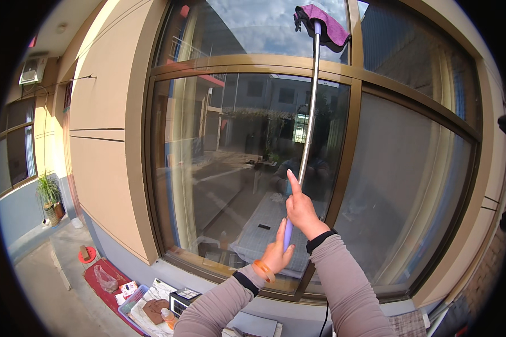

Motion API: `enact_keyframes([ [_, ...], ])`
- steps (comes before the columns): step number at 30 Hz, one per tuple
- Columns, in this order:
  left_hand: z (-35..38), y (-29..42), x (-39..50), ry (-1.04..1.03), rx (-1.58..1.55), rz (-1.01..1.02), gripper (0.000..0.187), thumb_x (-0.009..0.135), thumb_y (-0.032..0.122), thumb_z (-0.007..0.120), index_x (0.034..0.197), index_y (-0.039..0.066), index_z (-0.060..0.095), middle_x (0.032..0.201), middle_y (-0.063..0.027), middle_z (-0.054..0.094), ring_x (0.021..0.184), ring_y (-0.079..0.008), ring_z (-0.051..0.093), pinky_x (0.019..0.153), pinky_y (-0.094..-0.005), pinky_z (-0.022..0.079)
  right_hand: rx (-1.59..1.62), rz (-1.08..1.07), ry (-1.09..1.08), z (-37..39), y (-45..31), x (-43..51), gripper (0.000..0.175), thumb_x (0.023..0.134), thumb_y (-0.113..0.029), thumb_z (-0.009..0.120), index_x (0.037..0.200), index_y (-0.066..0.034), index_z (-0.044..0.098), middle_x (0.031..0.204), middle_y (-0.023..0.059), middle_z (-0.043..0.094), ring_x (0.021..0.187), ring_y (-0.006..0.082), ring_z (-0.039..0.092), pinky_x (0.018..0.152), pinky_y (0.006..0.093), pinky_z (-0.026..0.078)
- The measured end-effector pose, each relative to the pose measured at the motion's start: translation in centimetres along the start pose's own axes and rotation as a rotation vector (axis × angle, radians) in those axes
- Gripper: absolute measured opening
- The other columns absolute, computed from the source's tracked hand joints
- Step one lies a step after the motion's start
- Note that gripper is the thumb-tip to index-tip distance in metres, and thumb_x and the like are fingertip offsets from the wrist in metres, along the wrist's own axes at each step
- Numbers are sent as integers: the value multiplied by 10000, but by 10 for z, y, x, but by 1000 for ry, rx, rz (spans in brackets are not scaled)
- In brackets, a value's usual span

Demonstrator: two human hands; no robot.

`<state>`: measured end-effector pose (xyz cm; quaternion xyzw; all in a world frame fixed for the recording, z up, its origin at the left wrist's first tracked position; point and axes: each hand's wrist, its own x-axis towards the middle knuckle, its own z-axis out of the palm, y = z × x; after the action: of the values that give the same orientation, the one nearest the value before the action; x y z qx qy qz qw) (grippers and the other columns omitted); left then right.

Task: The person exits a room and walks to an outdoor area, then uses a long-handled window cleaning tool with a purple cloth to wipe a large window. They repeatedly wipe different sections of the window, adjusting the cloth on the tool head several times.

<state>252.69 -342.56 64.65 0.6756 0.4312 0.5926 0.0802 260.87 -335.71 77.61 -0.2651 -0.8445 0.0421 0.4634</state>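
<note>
A long-handled mop with a metal pole (311, 109) and purple grip reaches up across the window. Its purple cloth head (327, 26) lies against the upper pane, left of the frame's upright bar. My right hand (302, 210) is closed around the upper part of the grip, with the index finger pointing up along the pole. Lower on the same handle, my left hand (277, 252) holds the purple grip, thumb and index finger extended. An orange bangle (265, 271) is on my left wrist. The large window glass (244, 168) reflects a courtyard.
Below the window at left stand a red table (99, 286) with a plastic bag (105, 279), a blue basket (130, 300), a boxed item (181, 301) and an orange bottle (168, 316). A red stool (87, 254) and potted plant (48, 196) are farther left.
</note>
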Motion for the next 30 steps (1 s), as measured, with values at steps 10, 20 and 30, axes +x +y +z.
enact_keyframes([
  [10, -48, 27, 44, 125, -107, -116, 550, 955, 150, 468, 1459, 257, 276, 824, -168, 583, 652, -270, 607, 679, -375, 488, 66, -7, -48, -2, -28, 80, 703, 834, -19, 439, 1458, -226, 191, 791, 263, 616, 754, 420, 608, 699, 487, 476],
  [20, -139, -41, -1, 297, 455, -19, 578, 934, 166, 471, 1457, 278, 254, 781, -207, 614, 727, -396, 614, 666, -476, 485, 189, -33, -243, 118, -81, 83, 728, 896, -134, 480, 1472, -236, 47, 791, 274, 621, 772, 437, 605, 729, 498, 462],
  [30, -193, -50, 48, 316, 591, 35, 555, 947, 226, 482, 1441, 324, 246, 743, -219, 621, 720, -411, 617, 635, -491, 487, 446, 61, -256, 95, -54, -18, 819, 914, -328, 570, 1490, -151, 15, 1219, 250, 455, 801, 221, 623, 818, 349, 489],
])
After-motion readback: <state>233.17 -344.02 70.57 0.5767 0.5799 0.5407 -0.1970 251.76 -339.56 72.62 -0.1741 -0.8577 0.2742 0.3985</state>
